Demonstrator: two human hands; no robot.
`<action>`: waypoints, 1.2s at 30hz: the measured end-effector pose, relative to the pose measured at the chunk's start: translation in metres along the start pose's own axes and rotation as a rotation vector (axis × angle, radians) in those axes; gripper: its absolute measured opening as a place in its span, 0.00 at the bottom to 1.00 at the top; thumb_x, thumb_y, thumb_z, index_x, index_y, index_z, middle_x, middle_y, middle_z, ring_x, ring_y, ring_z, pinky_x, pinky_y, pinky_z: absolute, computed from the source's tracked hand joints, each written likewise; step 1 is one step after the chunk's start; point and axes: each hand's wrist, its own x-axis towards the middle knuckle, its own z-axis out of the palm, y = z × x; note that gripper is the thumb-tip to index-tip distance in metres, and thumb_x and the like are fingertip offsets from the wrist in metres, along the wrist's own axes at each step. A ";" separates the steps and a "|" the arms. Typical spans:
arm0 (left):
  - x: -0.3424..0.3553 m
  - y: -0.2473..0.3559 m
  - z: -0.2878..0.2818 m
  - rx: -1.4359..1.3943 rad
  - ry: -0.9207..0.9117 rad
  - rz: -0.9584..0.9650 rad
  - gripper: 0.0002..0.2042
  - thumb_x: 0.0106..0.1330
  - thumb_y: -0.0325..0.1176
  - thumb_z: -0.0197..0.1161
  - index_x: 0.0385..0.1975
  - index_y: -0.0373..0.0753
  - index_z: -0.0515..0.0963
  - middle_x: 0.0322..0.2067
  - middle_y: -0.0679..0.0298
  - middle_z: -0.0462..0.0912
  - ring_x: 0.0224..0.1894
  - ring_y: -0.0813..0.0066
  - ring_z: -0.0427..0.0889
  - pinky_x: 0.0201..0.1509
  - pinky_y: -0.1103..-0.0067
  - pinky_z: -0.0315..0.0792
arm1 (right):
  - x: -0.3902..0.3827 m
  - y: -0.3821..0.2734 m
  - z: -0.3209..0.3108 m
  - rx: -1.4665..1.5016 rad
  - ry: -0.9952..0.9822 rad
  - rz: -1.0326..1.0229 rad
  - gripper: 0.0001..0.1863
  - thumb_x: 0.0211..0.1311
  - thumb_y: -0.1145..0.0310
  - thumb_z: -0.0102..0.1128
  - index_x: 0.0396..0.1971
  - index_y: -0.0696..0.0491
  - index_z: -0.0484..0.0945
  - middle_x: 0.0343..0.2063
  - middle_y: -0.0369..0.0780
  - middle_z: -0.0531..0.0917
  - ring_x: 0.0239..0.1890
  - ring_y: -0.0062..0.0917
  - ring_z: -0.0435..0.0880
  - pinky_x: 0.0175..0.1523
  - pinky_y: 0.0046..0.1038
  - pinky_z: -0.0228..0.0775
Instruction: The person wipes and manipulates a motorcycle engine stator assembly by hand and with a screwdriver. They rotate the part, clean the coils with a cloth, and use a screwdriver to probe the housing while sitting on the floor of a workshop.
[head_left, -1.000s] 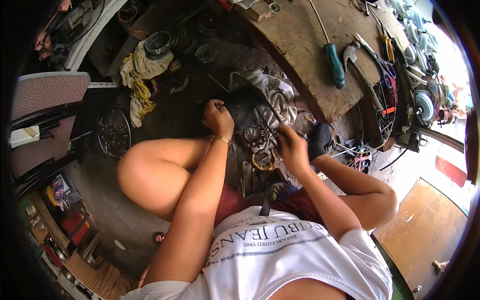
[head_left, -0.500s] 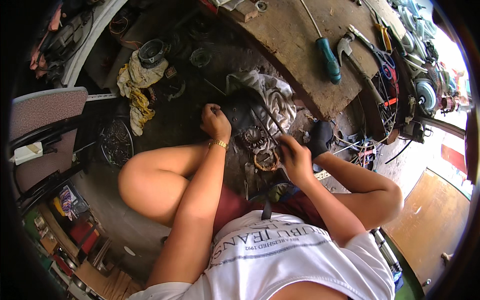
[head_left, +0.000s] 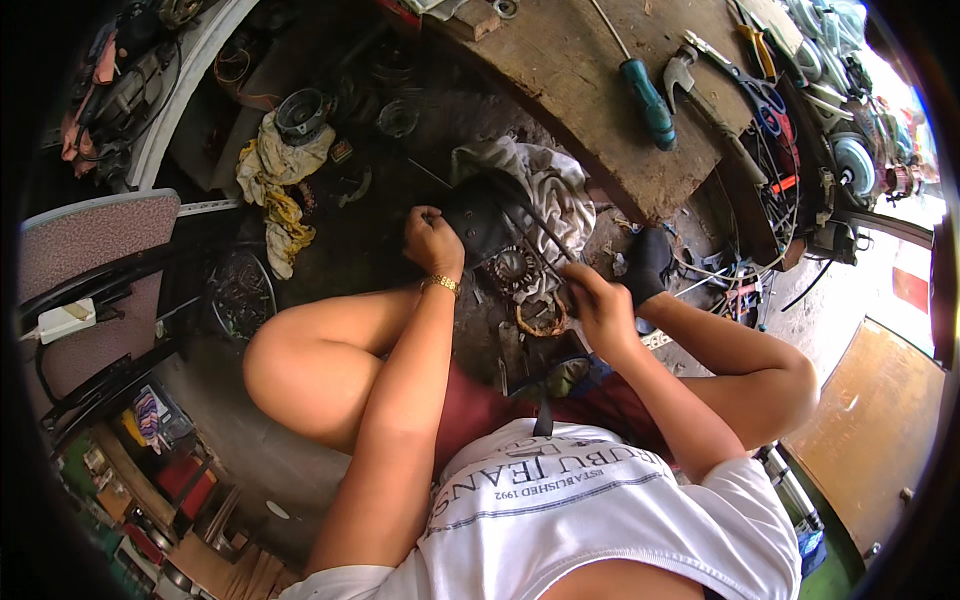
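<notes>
My left hand (head_left: 434,242), with a gold-coloured band at the wrist, is closed in a fist against the near-left side of a black housing-like part (head_left: 475,228). What its fingers hold, if anything, is hidden. To the right, my right hand (head_left: 603,305) is wrapped round the near end of a long dark two-bar tool (head_left: 545,240), whose bars slant up-left to the black part. Just below that part lies a round metal stator-like piece (head_left: 513,266) with a ring of windings. A brownish ring (head_left: 541,318) lies nearer to me, close to my right hand.
A crumpled pale cloth (head_left: 560,190) lies behind the black part. On the wooden bench (head_left: 580,120) are a teal-handled screwdriver (head_left: 650,105), a hammer (head_left: 705,95) and scissors (head_left: 765,105). A yellow-stained rag (head_left: 285,200) and a basin of small parts (head_left: 240,293) are at left.
The view has shifted slightly. Both hands keep their grips, and the right hand with the two-bar tool has moved very little.
</notes>
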 end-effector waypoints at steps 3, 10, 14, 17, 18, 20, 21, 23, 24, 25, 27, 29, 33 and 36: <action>0.005 -0.005 -0.001 -0.008 -0.009 0.040 0.07 0.57 0.31 0.51 0.33 0.44 0.74 0.40 0.59 0.79 0.47 0.54 0.75 0.52 0.60 0.64 | 0.007 -0.001 0.014 0.052 0.076 -0.086 0.16 0.61 0.79 0.50 0.46 0.49 0.77 0.28 0.49 0.81 0.30 0.42 0.83 0.34 0.32 0.74; 0.013 0.015 -0.014 0.196 -0.073 -0.006 0.13 0.56 0.36 0.56 0.41 0.42 0.75 0.48 0.56 0.72 0.52 0.52 0.70 0.56 0.56 0.62 | 0.139 -0.005 0.049 0.129 0.001 -0.260 0.21 0.59 0.77 0.52 0.53 0.49 0.72 0.46 0.50 0.80 0.50 0.44 0.77 0.55 0.37 0.67; 0.011 0.038 -0.039 0.188 -0.035 -0.124 0.19 0.54 0.42 0.59 0.46 0.43 0.73 0.53 0.59 0.65 0.58 0.51 0.64 0.59 0.53 0.58 | 0.082 -0.015 -0.003 0.273 0.085 -0.192 0.23 0.59 0.77 0.53 0.57 0.51 0.68 0.52 0.48 0.77 0.57 0.38 0.74 0.59 0.34 0.63; 0.003 0.057 -0.075 0.094 -0.121 0.207 0.20 0.53 0.39 0.62 0.46 0.43 0.74 0.50 0.56 0.68 0.52 0.61 0.68 0.57 0.64 0.62 | 0.035 0.003 -0.031 0.220 0.175 -0.251 0.24 0.59 0.77 0.53 0.58 0.50 0.66 0.48 0.50 0.79 0.53 0.40 0.77 0.57 0.34 0.66; 0.000 0.061 -0.090 0.046 -0.170 0.332 0.18 0.54 0.37 0.62 0.45 0.42 0.75 0.49 0.55 0.69 0.48 0.64 0.71 0.55 0.70 0.65 | 0.020 0.006 -0.034 0.189 0.149 -0.178 0.24 0.59 0.78 0.52 0.58 0.50 0.66 0.47 0.50 0.79 0.51 0.38 0.78 0.56 0.32 0.66; -0.027 0.102 -0.132 -0.256 -0.588 0.516 0.14 0.51 0.32 0.64 0.38 0.39 0.76 0.38 0.60 0.72 0.41 0.74 0.70 0.49 0.79 0.66 | 0.000 0.013 -0.042 0.121 0.110 -0.035 0.25 0.60 0.80 0.51 0.58 0.51 0.65 0.44 0.50 0.79 0.47 0.34 0.80 0.53 0.28 0.66; -0.059 0.136 -0.164 -0.265 -0.732 0.674 0.12 0.51 0.31 0.64 0.36 0.39 0.77 0.35 0.61 0.72 0.39 0.75 0.70 0.47 0.79 0.66 | -0.007 0.017 -0.044 0.090 0.129 0.042 0.25 0.59 0.78 0.52 0.58 0.50 0.65 0.38 0.53 0.81 0.44 0.42 0.81 0.50 0.33 0.70; -0.106 0.170 -0.212 -0.470 -1.102 0.874 0.07 0.47 0.31 0.65 0.28 0.43 0.79 0.35 0.65 0.74 0.42 0.67 0.70 0.53 0.73 0.62 | -0.007 0.032 -0.044 -0.060 0.147 0.060 0.26 0.59 0.76 0.52 0.58 0.48 0.64 0.36 0.53 0.81 0.41 0.47 0.81 0.46 0.39 0.70; -0.133 0.189 -0.240 -0.379 -1.228 0.963 0.05 0.47 0.30 0.66 0.24 0.46 0.80 0.37 0.66 0.74 0.44 0.69 0.69 0.53 0.74 0.60 | -0.010 0.041 -0.039 -0.132 0.147 0.081 0.26 0.58 0.75 0.52 0.58 0.48 0.64 0.35 0.53 0.81 0.39 0.49 0.80 0.44 0.42 0.71; -0.151 0.203 -0.253 -0.458 -1.429 1.022 0.04 0.47 0.30 0.67 0.23 0.47 0.81 0.38 0.67 0.73 0.46 0.69 0.67 0.54 0.74 0.58 | -0.012 0.056 -0.039 -0.251 0.123 0.134 0.26 0.58 0.73 0.53 0.58 0.46 0.64 0.32 0.55 0.81 0.38 0.54 0.78 0.40 0.48 0.69; -0.182 0.200 -0.265 -0.565 -1.583 1.206 0.05 0.50 0.31 0.68 0.25 0.50 0.80 0.40 0.68 0.71 0.45 0.67 0.66 0.52 0.71 0.58 | -0.015 0.072 -0.033 -0.304 0.109 0.112 0.26 0.57 0.73 0.52 0.58 0.46 0.64 0.32 0.55 0.81 0.37 0.54 0.78 0.40 0.48 0.69; -0.199 0.210 -0.277 -0.544 -1.602 1.254 0.03 0.51 0.32 0.69 0.24 0.48 0.81 0.40 0.66 0.74 0.44 0.66 0.68 0.48 0.73 0.61 | -0.012 0.071 -0.029 -0.323 0.097 0.076 0.25 0.57 0.72 0.52 0.58 0.46 0.64 0.31 0.56 0.80 0.36 0.54 0.78 0.40 0.48 0.70; -0.196 0.203 -0.257 -0.598 -1.508 1.286 0.02 0.54 0.33 0.69 0.25 0.46 0.82 0.38 0.63 0.75 0.41 0.67 0.71 0.45 0.75 0.64 | -0.012 0.083 -0.025 -0.330 0.152 0.066 0.25 0.58 0.72 0.51 0.57 0.45 0.65 0.32 0.56 0.81 0.36 0.54 0.78 0.40 0.49 0.70; -0.172 0.181 -0.221 -0.626 -1.169 0.849 0.08 0.49 0.27 0.66 0.29 0.41 0.78 0.33 0.66 0.75 0.38 0.73 0.73 0.43 0.80 0.65 | -0.018 0.078 -0.022 -0.324 0.119 0.082 0.24 0.58 0.72 0.50 0.57 0.44 0.65 0.32 0.56 0.81 0.38 0.53 0.79 0.41 0.48 0.71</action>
